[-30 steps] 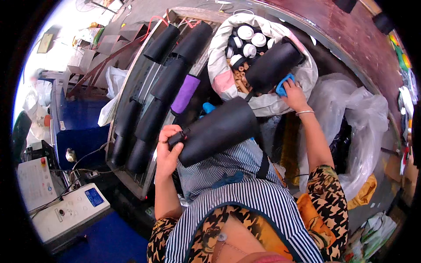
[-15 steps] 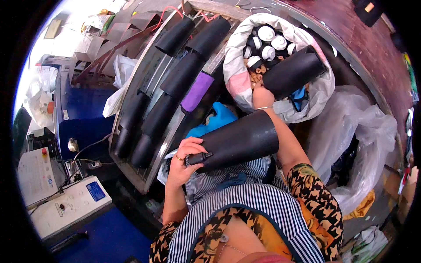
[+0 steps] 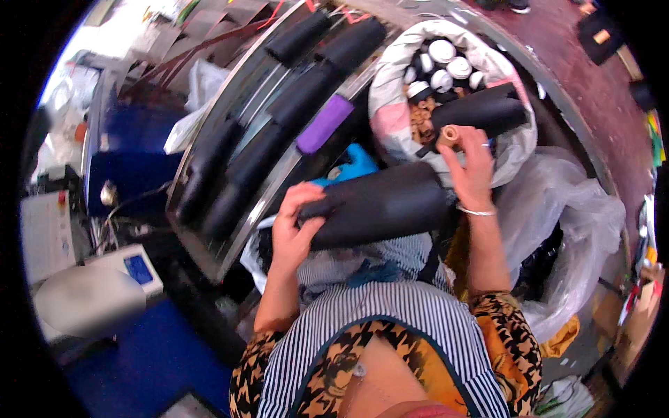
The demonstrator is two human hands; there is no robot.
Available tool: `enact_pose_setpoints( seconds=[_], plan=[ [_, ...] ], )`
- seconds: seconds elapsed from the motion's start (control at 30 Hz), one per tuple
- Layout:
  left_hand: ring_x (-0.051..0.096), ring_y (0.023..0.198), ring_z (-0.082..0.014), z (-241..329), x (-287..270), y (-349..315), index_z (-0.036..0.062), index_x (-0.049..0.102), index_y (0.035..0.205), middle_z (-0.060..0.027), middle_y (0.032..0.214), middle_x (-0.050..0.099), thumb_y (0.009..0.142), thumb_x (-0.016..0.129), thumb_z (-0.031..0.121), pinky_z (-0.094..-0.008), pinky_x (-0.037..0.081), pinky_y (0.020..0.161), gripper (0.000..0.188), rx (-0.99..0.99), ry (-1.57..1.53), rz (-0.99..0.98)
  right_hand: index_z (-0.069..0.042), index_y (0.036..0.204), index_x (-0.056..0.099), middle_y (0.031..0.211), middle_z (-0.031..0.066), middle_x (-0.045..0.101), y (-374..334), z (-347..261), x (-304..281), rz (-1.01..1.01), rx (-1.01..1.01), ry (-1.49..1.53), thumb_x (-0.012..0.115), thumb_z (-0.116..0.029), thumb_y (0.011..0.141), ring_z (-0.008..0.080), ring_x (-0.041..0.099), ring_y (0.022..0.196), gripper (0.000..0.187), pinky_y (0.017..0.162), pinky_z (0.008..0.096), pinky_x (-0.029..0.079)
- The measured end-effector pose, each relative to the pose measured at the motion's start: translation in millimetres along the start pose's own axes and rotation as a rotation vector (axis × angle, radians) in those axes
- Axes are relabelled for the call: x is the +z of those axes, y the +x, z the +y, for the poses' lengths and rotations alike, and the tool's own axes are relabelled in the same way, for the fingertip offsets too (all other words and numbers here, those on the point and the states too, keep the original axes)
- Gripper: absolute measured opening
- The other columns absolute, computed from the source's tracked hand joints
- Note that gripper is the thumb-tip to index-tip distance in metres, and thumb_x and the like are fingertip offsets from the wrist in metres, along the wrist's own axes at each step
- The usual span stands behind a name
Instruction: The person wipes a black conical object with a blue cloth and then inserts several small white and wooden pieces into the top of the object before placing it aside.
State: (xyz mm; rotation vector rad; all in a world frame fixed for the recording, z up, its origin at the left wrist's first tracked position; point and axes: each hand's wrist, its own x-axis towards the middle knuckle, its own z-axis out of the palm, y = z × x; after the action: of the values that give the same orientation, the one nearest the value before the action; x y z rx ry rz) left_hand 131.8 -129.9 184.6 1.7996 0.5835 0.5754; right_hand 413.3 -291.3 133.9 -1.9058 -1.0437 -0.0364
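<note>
Across my lap lies a large black tapered cylinder (image 3: 383,205), its wide end toward the right. My left hand (image 3: 293,219) is closed round its narrow end; a small dark part seen there is now mostly covered by my fingers. Raised over the near rim of a white sack (image 3: 382,90), my right hand (image 3: 474,167) pinches a small tan hollow plug (image 3: 448,136) between thumb and fingers. Inside the sack are more tan plugs (image 3: 421,118), several black pieces with white caps (image 3: 442,52) and another black cylinder (image 3: 488,115).
Left of the sack, a metal-edged trough (image 3: 230,251) holds several black cylinders (image 3: 289,97) and a purple roll (image 3: 325,124). A blue glove-like item (image 3: 359,161) lies behind my cylinder. Clear plastic bags (image 3: 578,209) sit at right; a pale machine (image 3: 132,272) stands at left.
My right hand has come up out of the sack toward me, now with a tan plug in its fingers. The left hand keeps its hold on the cylinder. The whole view has shifted slightly.
</note>
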Motion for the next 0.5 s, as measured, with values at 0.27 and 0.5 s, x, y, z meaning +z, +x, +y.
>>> enact_pose_setpoints(
  seconds=[0.27,0.5],
  plan=[
    [0.054,0.11,-0.0305,16,24,0,0.0051,0.058,0.107,-0.0124,0.108,0.06,0.078,0.073,0.014,-0.0429,0.035,0.105,0.034,0.253,0.208,-0.126,-0.005,0.107,0.061,0.097,0.0096,0.055,-15,-81,-24,-0.359,-0.469,0.112,0.073,-0.017,0.073,0.0285,0.057,0.084,0.038,0.073,0.0376,0.049],
    [0.057,0.105,-0.031,35,35,-12,0.0059,0.059,0.105,-0.0108,0.103,0.063,0.077,0.073,0.014,-0.048,0.036,0.104,0.032,0.223,0.206,-0.143,-0.004,0.107,0.063,0.09,0.0093,0.059,-27,-82,-33,-0.335,-0.561,0.178,0.074,-0.018,0.073,0.0282,0.057,0.077,0.038,0.066,0.0355,0.05]
  ],
)
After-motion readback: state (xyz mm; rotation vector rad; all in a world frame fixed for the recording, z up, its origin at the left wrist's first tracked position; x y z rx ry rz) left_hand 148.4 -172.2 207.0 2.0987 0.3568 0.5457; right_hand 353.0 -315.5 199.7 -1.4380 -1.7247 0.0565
